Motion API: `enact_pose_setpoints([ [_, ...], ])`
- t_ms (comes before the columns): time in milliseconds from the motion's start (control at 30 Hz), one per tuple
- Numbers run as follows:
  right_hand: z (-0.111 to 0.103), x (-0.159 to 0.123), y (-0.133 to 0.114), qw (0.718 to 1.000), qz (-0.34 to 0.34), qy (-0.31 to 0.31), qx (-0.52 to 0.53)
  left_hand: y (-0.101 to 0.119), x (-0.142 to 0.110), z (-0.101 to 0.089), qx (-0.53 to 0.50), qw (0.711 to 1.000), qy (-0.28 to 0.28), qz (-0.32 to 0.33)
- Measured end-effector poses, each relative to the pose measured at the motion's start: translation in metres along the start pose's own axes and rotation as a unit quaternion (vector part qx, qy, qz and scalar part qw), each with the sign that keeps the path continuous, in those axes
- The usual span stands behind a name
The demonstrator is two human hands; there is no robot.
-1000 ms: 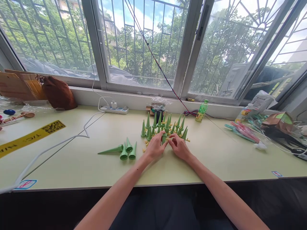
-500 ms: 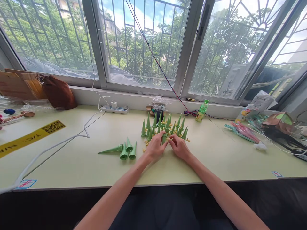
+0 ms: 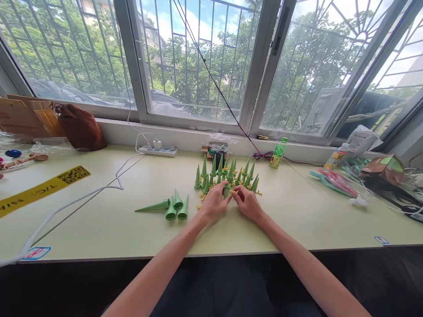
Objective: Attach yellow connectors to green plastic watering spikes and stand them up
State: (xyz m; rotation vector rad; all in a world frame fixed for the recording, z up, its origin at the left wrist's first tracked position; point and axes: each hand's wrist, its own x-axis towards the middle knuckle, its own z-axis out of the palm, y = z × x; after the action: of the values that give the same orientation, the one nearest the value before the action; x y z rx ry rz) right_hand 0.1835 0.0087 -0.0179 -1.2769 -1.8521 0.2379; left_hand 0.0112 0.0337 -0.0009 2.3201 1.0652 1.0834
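My left hand [image 3: 215, 200] is closed around a green plastic cone spike [image 3: 226, 191], whose lower part shows between thumb and fingers. Close beside it on the right, my right hand [image 3: 246, 201] pinches a small yellow valve piece [image 3: 232, 193] against the side of that spike. Just beyond both hands stands a cluster of upright green spikes [image 3: 204, 167], several with small yellow pieces at their bases. Left of my left hand lies a small group of green spikes [image 3: 170, 213] without visible yellow pieces; one is on its side.
A green-labelled bottle [image 3: 278, 153] stands near the window sill. At the back left is a white power strip [image 3: 158, 150] with a white cable [image 3: 95, 189] across the table. Bags and pink and green plastic items [image 3: 333, 179] lie on the right; a brown pouch [image 3: 81, 127] sits at left.
My right hand has shifted very slightly at the yellow piece. My left hand and the spikes look unmoved.
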Motion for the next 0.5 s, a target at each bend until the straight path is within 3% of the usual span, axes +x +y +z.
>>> enact_pose_setpoints([
  [500, 0.0042, 0.0014, 0.0099, 1.000, -0.003, -0.011, -0.020, -0.0016, -0.0005, 0.0005, -0.005, 1.000, -0.010, 0.009],
])
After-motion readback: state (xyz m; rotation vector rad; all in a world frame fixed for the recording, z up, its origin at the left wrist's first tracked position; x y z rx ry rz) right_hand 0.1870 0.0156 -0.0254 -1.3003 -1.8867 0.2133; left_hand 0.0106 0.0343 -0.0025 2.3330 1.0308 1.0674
